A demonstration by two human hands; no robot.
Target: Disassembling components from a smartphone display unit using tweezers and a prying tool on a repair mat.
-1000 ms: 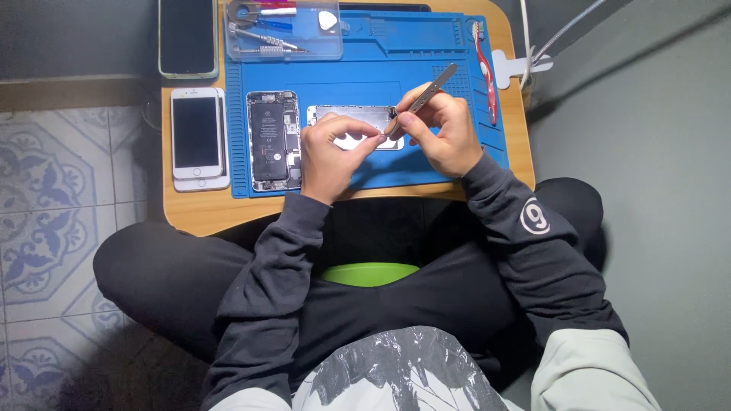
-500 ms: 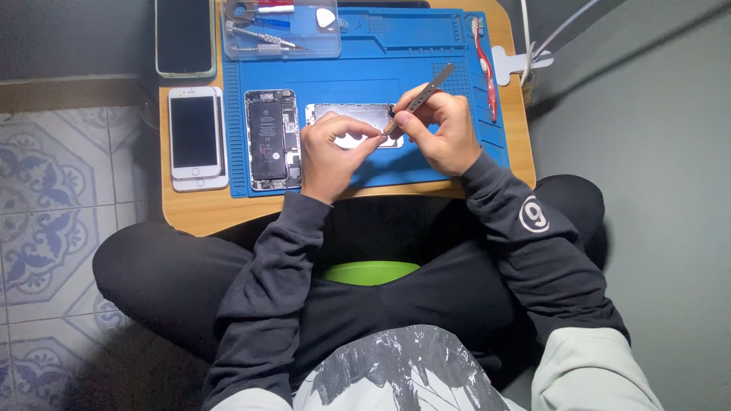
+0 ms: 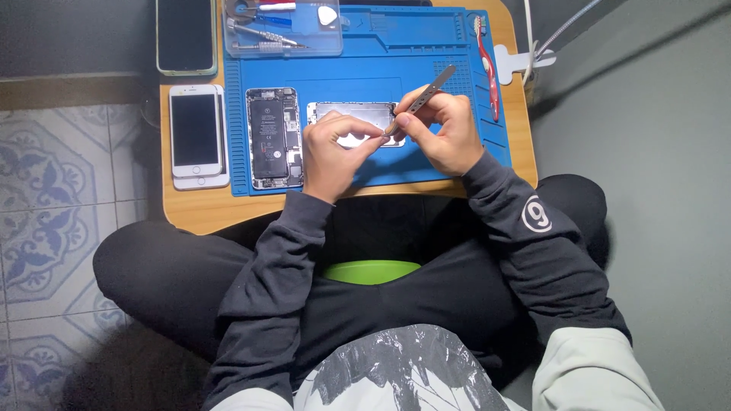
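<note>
Detached phone screen panel (image 3: 358, 116) lying on blue mat (image 3: 457, 144), mid-surface. Left hand (image 3: 333, 150) curling fingers onto it. Right hand (image 3: 445, 131) pinching metal tweezers (image 3: 426, 97) – tip meeting left fingertips. Opened phone body (image 3: 272, 137) just left; white phone (image 3: 196, 131) beyond.

The slim grey metal tweezers (image 3: 423, 97) tip a touch steeper in the right hand (image 3: 444, 135), and the left hand (image 3: 335, 150) edges closer, fingertips meeting at the tweezer tips.
</note>
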